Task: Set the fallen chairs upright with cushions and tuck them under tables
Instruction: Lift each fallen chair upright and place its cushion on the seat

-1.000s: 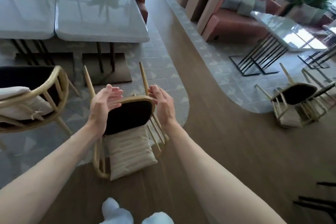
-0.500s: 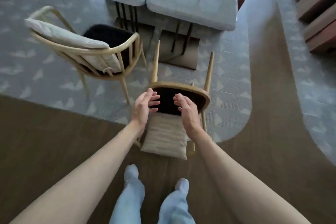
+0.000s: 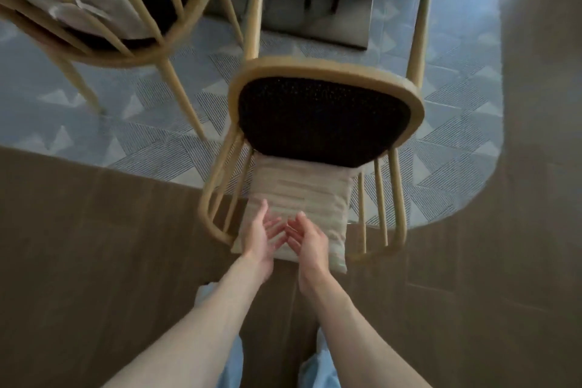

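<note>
Both hands, left (image 3: 263, 238) and right (image 3: 307, 241), are open over the cushion (image 3: 310, 198) edge of the tipped chair (image 3: 324, 116); brown floor (image 3: 94, 245) lies around.

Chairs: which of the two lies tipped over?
The fallen chair nearest both open hands, legs pointing toward the table base, cushion on the floor. The upper-left chair stands.

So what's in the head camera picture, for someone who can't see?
Two open hands, left and right, reach over a beige cushion in a fallen wooden chair lying on its back. A second chair is at the upper left.
</note>
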The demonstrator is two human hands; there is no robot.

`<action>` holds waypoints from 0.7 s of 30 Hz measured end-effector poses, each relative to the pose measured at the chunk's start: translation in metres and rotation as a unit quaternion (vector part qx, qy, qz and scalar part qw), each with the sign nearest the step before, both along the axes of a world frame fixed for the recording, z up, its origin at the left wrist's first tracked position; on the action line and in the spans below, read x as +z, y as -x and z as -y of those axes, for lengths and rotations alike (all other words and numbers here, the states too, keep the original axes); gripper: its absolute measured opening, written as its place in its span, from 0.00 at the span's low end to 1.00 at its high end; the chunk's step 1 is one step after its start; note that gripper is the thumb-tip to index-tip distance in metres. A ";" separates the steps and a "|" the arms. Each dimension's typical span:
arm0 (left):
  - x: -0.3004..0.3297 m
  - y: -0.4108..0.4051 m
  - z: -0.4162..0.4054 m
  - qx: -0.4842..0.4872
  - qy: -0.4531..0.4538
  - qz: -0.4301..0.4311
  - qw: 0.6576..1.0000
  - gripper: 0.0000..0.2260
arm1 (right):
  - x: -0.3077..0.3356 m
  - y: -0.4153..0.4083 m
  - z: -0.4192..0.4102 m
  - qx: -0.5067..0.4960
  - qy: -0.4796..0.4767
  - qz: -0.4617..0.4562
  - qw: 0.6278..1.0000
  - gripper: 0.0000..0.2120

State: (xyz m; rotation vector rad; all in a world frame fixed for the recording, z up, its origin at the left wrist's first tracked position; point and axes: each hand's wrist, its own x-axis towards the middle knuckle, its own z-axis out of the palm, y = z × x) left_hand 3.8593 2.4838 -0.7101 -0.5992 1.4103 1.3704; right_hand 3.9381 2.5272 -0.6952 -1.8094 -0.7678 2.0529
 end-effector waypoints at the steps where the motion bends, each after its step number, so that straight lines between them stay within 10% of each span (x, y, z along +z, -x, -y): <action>1: -0.031 -0.004 0.002 0.009 0.008 0.010 1.000 0.25 | -0.031 -0.004 0.001 -0.028 0.021 -0.001 0.999 0.13; 12: -0.279 -0.050 0.071 0.014 0.104 0.103 0.989 0.38 | -0.279 -0.071 0.064 -0.199 0.207 -0.014 0.958 0.41; 21: -0.353 -0.059 0.083 0.033 -0.023 0.047 0.998 0.31 | -0.350 -0.088 0.058 -0.193 0.137 -0.086 0.968 0.37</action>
